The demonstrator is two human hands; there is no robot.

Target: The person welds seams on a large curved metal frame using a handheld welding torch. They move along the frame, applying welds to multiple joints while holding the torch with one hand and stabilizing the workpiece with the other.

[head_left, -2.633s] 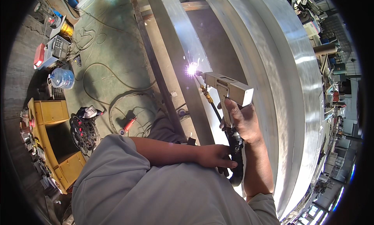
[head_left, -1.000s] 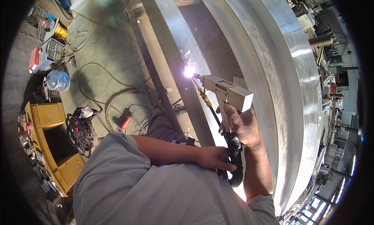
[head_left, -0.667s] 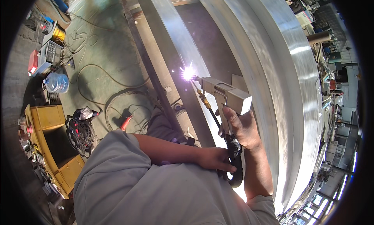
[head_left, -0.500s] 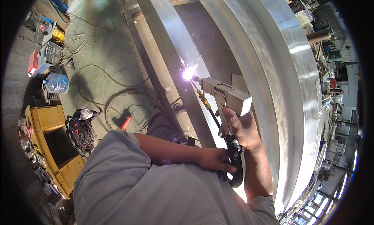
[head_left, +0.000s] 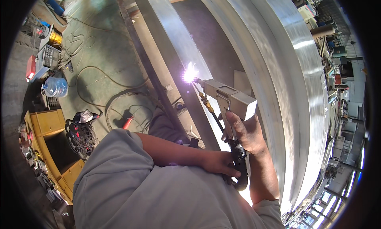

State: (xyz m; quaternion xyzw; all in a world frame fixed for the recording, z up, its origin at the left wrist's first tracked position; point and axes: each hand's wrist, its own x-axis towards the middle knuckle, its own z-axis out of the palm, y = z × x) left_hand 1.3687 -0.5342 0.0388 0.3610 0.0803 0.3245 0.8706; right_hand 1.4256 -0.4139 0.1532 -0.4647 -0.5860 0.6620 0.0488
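Note:
A handheld welding gun [head_left: 233, 97] with a boxy metal body is gripped in my right hand [head_left: 249, 134], its thumb along the near end of the body. From its nozzle a glaring white-violet spot [head_left: 189, 75] burns on a long metal beam [head_left: 176, 38], hiding the surface there. Beside the nozzle runs a thin black tube with a brass fitting [head_left: 206, 102]. My left hand [head_left: 219, 163] closes around the thick black hose [head_left: 241, 165] below the gun, close to my body; some of its fingers are out of sight.
Large curved metal panels [head_left: 274, 70] rise along my right. To the left are a yellow cabinet [head_left: 49, 122], a cable bundle [head_left: 81, 137], a blue water jug [head_left: 55, 87] and a grey control box [head_left: 49, 58]. Cables [head_left: 103, 79] loop across the green floor near a red-handled tool [head_left: 127, 122].
The floor and beam have shifted slightly left in view. A taller flare now stands above the bright spot. Both hands keep their hold.

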